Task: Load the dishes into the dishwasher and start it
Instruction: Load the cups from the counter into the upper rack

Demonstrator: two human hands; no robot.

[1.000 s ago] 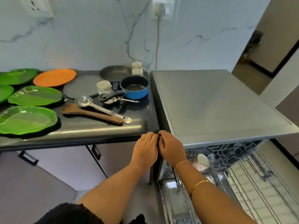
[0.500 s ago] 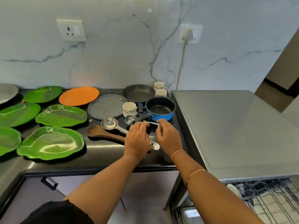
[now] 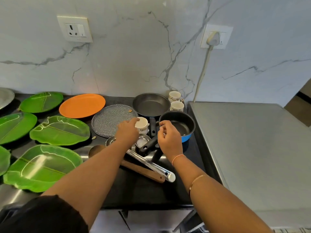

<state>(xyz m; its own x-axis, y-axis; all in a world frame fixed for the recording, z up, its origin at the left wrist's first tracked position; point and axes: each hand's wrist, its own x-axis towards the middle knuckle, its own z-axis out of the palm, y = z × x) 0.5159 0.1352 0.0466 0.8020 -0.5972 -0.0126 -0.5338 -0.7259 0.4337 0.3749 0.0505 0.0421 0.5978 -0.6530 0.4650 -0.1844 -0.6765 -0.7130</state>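
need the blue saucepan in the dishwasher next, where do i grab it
Take the blue saucepan by its black handle, which juts out toward you and leftward, free to wrap fingers round. Come from above with the right hand, which hovers beside it.

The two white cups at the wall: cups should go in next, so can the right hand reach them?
Probably yes: the right hand is at the rim of the blue saucepan, and the two white cups stand uncovered just behind it.
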